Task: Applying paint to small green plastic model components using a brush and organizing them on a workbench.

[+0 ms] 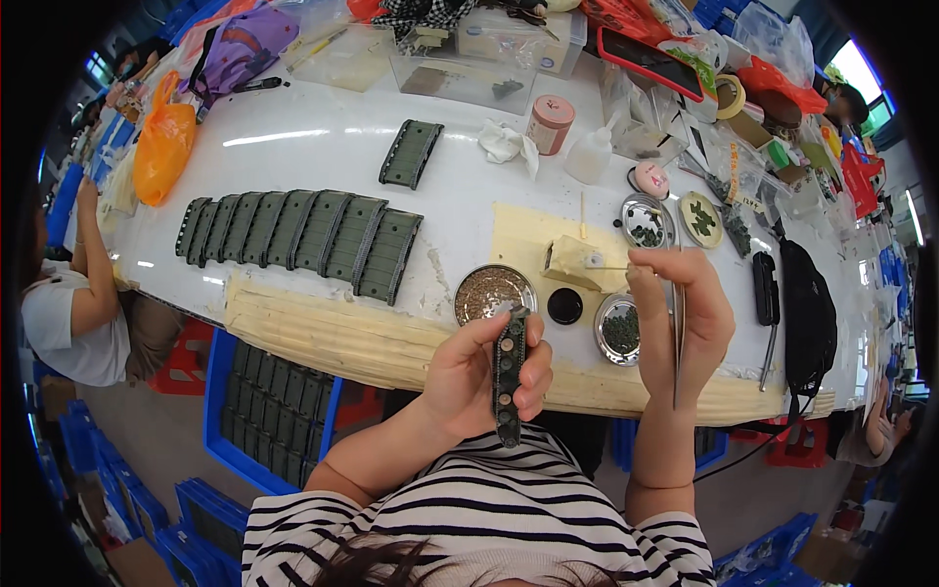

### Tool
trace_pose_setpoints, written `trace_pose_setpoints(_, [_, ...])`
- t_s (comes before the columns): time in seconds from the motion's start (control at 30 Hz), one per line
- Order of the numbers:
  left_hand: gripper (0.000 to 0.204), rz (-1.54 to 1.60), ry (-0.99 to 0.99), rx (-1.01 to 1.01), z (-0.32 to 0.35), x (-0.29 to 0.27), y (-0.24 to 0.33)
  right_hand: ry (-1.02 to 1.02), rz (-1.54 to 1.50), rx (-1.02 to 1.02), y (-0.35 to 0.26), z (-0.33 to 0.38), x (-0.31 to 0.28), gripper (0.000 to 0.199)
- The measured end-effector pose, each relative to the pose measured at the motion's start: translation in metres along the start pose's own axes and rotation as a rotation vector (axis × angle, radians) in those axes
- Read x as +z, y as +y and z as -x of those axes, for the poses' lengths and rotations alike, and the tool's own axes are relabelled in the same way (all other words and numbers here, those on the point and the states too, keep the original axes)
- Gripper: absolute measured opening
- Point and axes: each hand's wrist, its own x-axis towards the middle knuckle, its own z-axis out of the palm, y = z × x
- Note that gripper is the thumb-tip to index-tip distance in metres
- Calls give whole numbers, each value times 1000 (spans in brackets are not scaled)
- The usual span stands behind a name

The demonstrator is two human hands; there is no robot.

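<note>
My left hand [479, 377] is closed round a narrow dark green studded piece [508, 391], held upright before my striped shirt. Small round discs show along its face. My right hand [683, 318] is raised over the table's near edge, with metal tweezers [678, 342] lying along the palm. Thumb and forefinger pinch a thin stick [614, 267], whose far end reaches a small block wrapped in yellowish tape [577, 262]. Around the hands are a tin of brown grains [495, 291], a black round cap [565, 305] and a tin of small green parts [618, 329].
Several green ribbed panels [303, 235] stand in a row at the left, with a single panel [411, 154] behind. A squeeze bottle [590, 154], pink jar [551, 124] and phone [649, 63] sit farther back. A blue crate [217, 411] holds more panels below.
</note>
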Motion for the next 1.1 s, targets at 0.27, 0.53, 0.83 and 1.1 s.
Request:
trace_pose_setpoints(0.27, [35,-13,2,-26,0,1,-3,-189,-663,319,-10,25,17,8])
trace_pose_setpoints(0.53, [35,-17,16,-27,1,4,-6,-190,-680,347,-8,27,20,7])
trace_pose_setpoints(0.83, [35,-6,5,-33,1,4,-6,-175,-684,352,-5,27,20,8])
trace_pose_setpoints(1.1, [32,-19,-15,-16,2,2,-3,-12,-580,389,4,13,14,10])
